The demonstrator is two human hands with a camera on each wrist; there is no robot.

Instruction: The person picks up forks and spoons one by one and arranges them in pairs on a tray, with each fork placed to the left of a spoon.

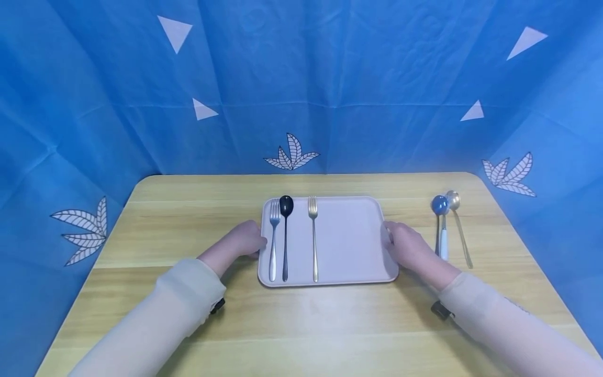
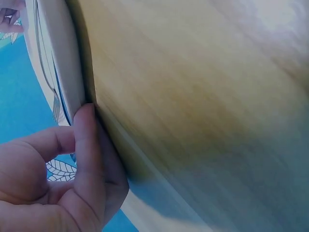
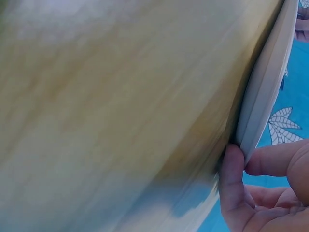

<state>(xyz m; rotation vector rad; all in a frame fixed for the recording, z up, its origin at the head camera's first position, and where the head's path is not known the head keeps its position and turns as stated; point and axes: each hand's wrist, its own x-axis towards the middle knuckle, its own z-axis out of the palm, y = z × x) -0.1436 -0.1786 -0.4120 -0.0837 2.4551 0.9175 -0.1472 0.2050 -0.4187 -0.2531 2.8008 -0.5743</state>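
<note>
A pale rectangular tray (image 1: 350, 241) lies in the middle of the wooden table, held at both short sides. My left hand (image 1: 247, 238) pinches its left rim, thumb on top and fingers at the underside in the left wrist view. At the opposite rim, my right hand (image 1: 409, 245) pinches the edge the same way, as the right wrist view shows. On the tray's left half lie a silver fork (image 1: 274, 225), a black spoon (image 1: 285, 230) and a gold-toned fork (image 1: 314, 235), side by side with their heads toward the far edge.
Right of the tray, past my right hand, several spoons lie on the table (image 1: 311, 335): a spoon with a white handle (image 1: 444, 243), a gold-toned spoon (image 1: 461, 233) and a dark one partly hidden. A blue patterned cloth (image 1: 301, 78) hangs behind the table's far edge.
</note>
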